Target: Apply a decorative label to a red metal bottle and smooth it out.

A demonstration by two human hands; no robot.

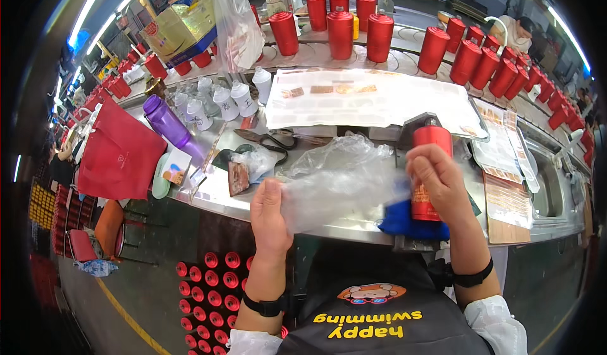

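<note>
A translucent plastic sheet point(341, 197), smeared by motion, stretches between my two hands above the metal worktop. My left hand point(270, 214) is closed on its left end, thumb up. With bent fingers, my right hand point(436, 176) pinches the sheet's right end, in front of a red bottle point(432, 137). That bottle lies on a dark stand with a blue cloth point(411, 221) under its near end. Whether my right hand also touches the bottle I cannot tell. Crumpled clear plastic point(344, 154) rests just behind the sheet.
Printed decal sheets point(379, 105) cover the middle of the bench, with more point(506, 146) at right by a sink point(550, 184). Scissors point(269, 141), white squeeze bottles point(243, 99) and a purple bottle point(167, 122) stand left. Red bottles point(340, 35) line the conveyor behind. A person point(515, 35) sits far right.
</note>
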